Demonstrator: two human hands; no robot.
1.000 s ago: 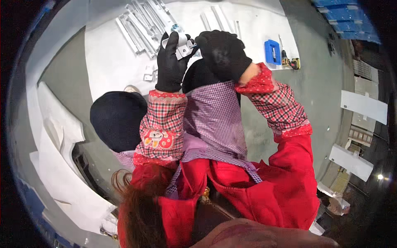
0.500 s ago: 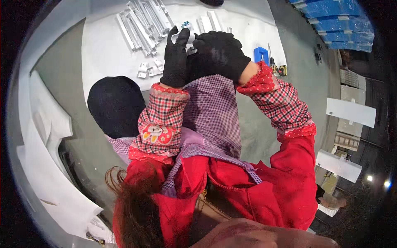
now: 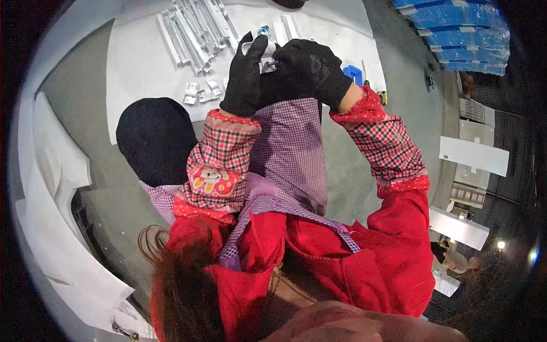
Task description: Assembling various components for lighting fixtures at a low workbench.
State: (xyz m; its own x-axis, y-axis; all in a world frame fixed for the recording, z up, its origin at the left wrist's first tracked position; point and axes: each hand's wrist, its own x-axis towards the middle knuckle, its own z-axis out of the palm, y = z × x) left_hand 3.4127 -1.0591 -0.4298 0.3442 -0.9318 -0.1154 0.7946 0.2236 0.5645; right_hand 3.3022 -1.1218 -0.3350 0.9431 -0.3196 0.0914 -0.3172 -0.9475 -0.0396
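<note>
Black-gloved left hand [image 3: 244,78] gripping a white curved metal bracket [image 3: 267,49] at top middle of the frame, black-gloved right hand [image 3: 310,69] pinching a small grey metal bolt [image 3: 272,63] at the bracket, long silver metal bars [image 3: 196,35] lying upper left.

Black gloves [image 3: 242,84], red checked sleeves [image 3: 224,147]

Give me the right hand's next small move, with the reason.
Perhaps a slight turn of the small metal fastener: the right hand has its fingers on it, while the left hand holds the white bracket beside it.
</note>
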